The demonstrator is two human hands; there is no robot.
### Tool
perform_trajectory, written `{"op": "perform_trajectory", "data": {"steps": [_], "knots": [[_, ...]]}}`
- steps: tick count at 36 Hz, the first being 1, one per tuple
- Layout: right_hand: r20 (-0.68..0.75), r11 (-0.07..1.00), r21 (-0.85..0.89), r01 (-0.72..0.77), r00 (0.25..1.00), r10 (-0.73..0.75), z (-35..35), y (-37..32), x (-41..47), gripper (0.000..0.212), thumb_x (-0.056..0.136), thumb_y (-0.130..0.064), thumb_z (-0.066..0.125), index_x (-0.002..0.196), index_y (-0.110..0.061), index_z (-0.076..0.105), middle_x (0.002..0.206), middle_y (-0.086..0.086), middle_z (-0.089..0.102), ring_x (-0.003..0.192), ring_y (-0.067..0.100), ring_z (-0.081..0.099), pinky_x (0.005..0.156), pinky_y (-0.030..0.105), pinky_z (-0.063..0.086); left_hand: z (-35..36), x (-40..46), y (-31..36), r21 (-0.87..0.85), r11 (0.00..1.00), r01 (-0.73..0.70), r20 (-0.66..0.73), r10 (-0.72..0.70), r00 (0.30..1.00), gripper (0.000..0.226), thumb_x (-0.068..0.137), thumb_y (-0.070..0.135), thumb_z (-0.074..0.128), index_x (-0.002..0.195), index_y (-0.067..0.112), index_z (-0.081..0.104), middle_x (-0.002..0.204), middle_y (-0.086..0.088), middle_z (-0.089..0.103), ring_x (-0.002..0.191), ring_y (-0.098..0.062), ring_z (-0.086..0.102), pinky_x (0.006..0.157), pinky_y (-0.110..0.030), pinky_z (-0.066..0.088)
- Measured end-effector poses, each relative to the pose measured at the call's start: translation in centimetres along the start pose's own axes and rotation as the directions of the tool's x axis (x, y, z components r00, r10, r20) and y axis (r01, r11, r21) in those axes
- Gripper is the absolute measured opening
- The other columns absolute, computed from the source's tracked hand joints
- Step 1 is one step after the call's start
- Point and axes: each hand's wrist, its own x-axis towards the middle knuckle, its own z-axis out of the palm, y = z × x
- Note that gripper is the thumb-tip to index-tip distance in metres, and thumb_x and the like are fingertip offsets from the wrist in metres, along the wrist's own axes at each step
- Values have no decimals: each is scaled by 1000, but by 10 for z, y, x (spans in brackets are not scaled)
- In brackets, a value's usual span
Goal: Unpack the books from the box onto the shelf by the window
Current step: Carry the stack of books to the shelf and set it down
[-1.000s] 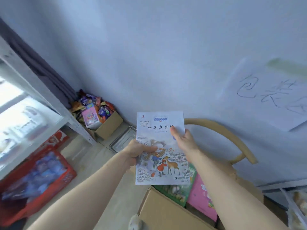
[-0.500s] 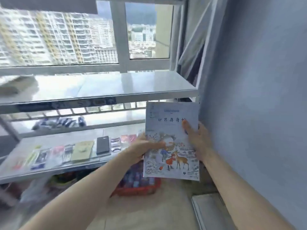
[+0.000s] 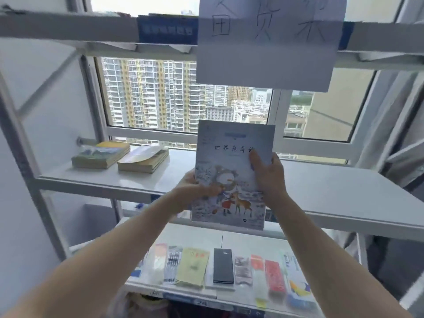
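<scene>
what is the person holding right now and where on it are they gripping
A picture book, held upright before the shelf: left hand grips its lower left edge, right hand its right edge, thumb on the cover.

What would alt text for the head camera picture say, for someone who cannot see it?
Two hands, the left hand and right hand, hold an illustrated book upright in front of a white shelf by a window. Two low stacks of books lie on the shelf's left part, and small stationery items line the shelf below.
</scene>
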Motion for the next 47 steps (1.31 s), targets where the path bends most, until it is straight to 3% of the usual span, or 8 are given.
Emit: {"op": "perform_trajectory", "data": {"steps": [11,16,22,25,30,37,42,47], "knots": [[97,984,91,154,982,-163,102,58,113,43,89,-28,70,121,-6,52,115,18,68,97,35,71,79,55,59,-118,110,-27,34,997,-72,-209,78,975,57,63,-2,84,113,6,58,96,-5,75,90,-25,74,74,-39,61],[96,982,86,167,980,-175,120,86,138,34,90,-25,70,117,-14,53,113,14,68,96,32,71,76,51,60,-144,142,-51,33,997,-71,-247,77,966,57,64,-5,83,114,4,56,104,-11,71,96,-27,72,81,-49,59],[83,979,81,186,978,-193,126,115,147,35,90,-24,69,119,-14,53,114,11,68,101,32,70,80,51,59,-159,158,-76,-5,996,-95,-215,91,972,61,61,-4,87,116,-4,58,103,-12,74,93,-28,73,75,-44,61],[54,977,98,191,979,-197,127,123,149,32,91,-22,67,120,-23,54,112,1,71,103,26,70,78,39,60,-160,161,-85,-61,991,-119,-200,105,974,74,54,8,90,118,-5,56,105,-16,72,95,-33,72,74,-43,60],[107,993,-5,122,987,-120,123,137,149,55,79,-44,73,124,-16,57,112,5,72,101,27,70,77,40,60,-157,163,-97,-85,986,-140,-185,122,975,67,59,4,88,118,4,56,101,-5,74,93,-24,73,69,-32,59],[61,990,-111,83,995,-77,126,163,143,42,83,-53,71,112,-23,66,104,4,75,94,27,73,73,41,61,-155,167,-99,-187,975,-119,-170,87,982,65,63,1,84,121,0,54,108,-18,71,98,-35,70,76,-47,60],[-38,960,-185,-208,978,205,141,148,186,46,73,-56,79,94,-15,72,81,7,77,74,28,75,64,42,63,-167,191,-73,-290,947,140,-153,-190,970,66,65,2,86,122,2,52,105,-18,72,87,-33,74,67,-43,60],[-156,771,-295,-564,825,543,156,168,223,66,73,-52,81,110,1,67,96,15,73,82,29,72,74,39,59,-178,216,-65,-189,874,447,-217,-482,849,55,65,7,89,111,-8,64,88,-18,75,72,-30,74,66,-40,62]]}}
